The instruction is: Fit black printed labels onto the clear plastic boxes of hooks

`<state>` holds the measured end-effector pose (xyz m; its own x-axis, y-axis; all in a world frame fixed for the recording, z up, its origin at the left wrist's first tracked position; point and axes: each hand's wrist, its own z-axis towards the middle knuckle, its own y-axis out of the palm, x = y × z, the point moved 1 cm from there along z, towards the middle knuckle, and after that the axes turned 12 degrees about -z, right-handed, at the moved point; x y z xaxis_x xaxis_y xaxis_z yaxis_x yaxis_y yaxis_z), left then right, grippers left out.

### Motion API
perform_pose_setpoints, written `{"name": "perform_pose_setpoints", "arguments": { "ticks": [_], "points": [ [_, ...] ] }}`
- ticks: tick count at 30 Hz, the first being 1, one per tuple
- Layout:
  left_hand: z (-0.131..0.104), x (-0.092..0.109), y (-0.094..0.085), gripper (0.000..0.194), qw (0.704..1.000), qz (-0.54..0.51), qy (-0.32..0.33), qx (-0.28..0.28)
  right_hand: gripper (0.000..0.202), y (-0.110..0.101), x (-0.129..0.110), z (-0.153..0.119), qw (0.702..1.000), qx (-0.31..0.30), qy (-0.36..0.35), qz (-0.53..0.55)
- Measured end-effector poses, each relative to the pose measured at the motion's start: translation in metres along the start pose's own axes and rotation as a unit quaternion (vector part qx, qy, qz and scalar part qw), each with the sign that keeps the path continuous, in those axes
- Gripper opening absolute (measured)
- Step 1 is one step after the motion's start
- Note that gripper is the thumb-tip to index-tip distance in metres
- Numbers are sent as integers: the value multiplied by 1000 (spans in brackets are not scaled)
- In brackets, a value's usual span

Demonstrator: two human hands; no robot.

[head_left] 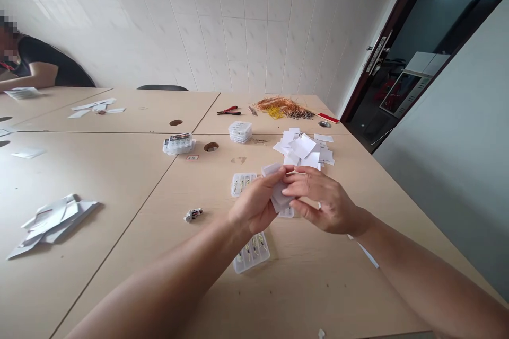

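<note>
Over the middle of the table my left hand (259,201) grips a folded white paper (281,198), thumb on top. My right hand (324,198) meets it from the other side, its curled fingers on the paper's edge. Partly hidden behind my left hand is a clear plastic box (239,184) with small yellowish pieces in rows. Below my left wrist lies another clear box (252,255) with similar hook-like pieces. The corner of a third box (287,212) shows under my hands. Just beyond them is a loose pile of white paper cards (304,147).
Stacked clear boxes (240,131) and more boxes (178,144) stand farther back. Red-handled pliers (229,110) and a copper-coloured wire bundle (284,107) lie at the far edge. White paper strips (53,222) lie left. Another person (43,63) sits far left.
</note>
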<state>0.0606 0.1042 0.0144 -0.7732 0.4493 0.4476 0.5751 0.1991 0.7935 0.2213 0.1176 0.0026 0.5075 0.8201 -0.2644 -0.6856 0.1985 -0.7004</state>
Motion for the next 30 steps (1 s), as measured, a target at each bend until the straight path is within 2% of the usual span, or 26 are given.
{"name": "perform_pose_setpoints", "arguments": {
  "ticks": [3, 6, 9, 11, 13, 16, 19, 22, 24, 26, 28, 30],
  "points": [
    [12, -1, -9, 25, 998, 7, 24, 50, 26, 6, 43, 9, 987, 14, 155, -29],
    [19, 1, -15, 22, 998, 14, 14, 57, 29, 13, 97, 23, 953, 0, 298, -58],
    [18, 3, -16, 23, 998, 25, -7, 51, 30, 17, 133, 31, 922, -34, 384, -41],
    [17, 3, -16, 28, 998, 27, -17, 48, 30, 16, 142, 31, 909, -32, 415, -21],
    [16, 4, -16, 31, 998, 28, -23, 46, 30, 12, 140, 29, 904, -15, 427, 5],
    [19, 3, -17, 33, 998, 29, -32, 45, 27, 4, 119, 24, 910, -8, 408, 71],
    [23, -1, -19, 39, 998, 34, -43, 38, 21, 3, 84, 14, 920, -45, 363, 140],
    [24, -6, -20, 45, 997, 43, -59, 15, 18, 11, 46, 3, 928, -86, 323, 166],
    [23, -9, -20, 37, 997, 50, -66, -6, 16, 19, 30, -3, 931, -108, 309, 163],
    [22, -11, -21, 18, 996, 54, -65, -18, 18, 28, 28, -4, 932, -133, 303, 147],
    [22, -10, -22, 4, 997, 54, -56, -17, 21, 33, 39, 1, 934, -149, 304, 112],
    [23, -9, -23, 17, 998, 49, -44, -6, 23, 34, 61, 9, 938, -144, 309, 57]
  ]
}}
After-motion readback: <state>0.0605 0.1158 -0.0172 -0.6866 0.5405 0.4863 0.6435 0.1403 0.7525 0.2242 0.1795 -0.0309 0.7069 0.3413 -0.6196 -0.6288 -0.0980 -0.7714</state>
